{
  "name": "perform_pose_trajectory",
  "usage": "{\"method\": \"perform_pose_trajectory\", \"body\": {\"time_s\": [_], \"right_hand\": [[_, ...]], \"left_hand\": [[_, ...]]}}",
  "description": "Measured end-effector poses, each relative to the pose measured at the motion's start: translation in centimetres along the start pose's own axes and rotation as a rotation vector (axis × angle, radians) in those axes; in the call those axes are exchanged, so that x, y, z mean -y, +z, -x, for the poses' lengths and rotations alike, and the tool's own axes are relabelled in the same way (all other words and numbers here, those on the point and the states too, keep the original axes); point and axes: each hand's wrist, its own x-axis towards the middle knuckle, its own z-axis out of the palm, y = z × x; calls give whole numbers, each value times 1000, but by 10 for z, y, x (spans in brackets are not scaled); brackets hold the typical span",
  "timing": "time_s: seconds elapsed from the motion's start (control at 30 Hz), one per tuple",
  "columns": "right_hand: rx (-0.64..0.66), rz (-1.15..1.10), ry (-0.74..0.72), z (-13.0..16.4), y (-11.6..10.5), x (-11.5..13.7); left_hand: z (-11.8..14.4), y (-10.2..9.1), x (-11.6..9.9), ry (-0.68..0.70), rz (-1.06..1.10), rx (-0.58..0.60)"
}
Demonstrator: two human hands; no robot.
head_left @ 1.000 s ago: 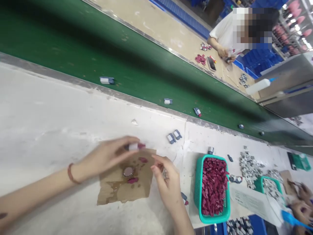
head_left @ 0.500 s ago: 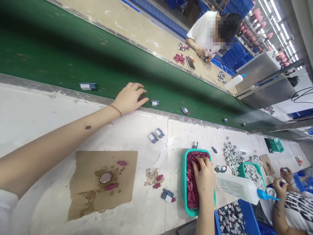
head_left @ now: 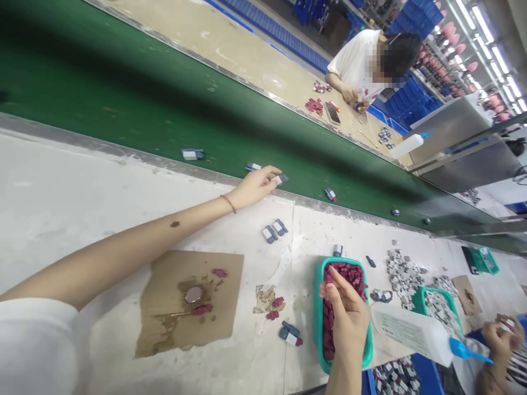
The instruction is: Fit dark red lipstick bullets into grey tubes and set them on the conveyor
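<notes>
Leftmost, nearer me than my left grip, a cardboard sheet [head_left: 222, 318] lies on the desk [head_left: 107, 192], bearing a round cap [head_left: 193, 295] amid wet-looking stains. Beyond it, on the green belt [head_left: 123, 109], one slate-and-white part [head_left: 192, 155] lies apart from my left grip [head_left: 256, 185]; a second part [head_left: 252, 167] is just beside it. That grip's fingers curl about a third part [head_left: 282, 179] on the belt side; I cannot tell whether they are clamped on it. Short of this grip, a pair of similar parts [head_left: 274, 231] rests on the desk. My right grip [head_left: 349, 312] is over the teal basket [head_left: 318, 307] of maroon pieces [head_left: 352, 270], thumb and fingertips near together, though I cannot tell if one is pinched there. Right of it is a bottle [head_left: 411, 332]. I take the step to be gathering with both grips; the next move calls for a sure pinch on the third part and a single maroon piece.
</notes>
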Motion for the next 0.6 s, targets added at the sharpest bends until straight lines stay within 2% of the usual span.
{"method": "perform_pose_trajectory", "body": {"time_s": [0.1, 0.2, 0.3, 0.43, 0.6], "right_hand": [[240, -85, 6, 10, 31, 12], [509, -188, 88, 22, 69, 22], [664, -143, 118, 30, 106, 29], [775, -21, -9, 37, 142, 32], [834, 91, -249, 45, 162, 29]], "left_hand": [[46, -27, -5, -89, 163, 3], [99, -55, -8, -286, 474, 6], [145, -73, -7, -455, 636, -29], [188, -75, -1, -531, 698, -116], [213, -63, 3, -598, 833, -181]]}}
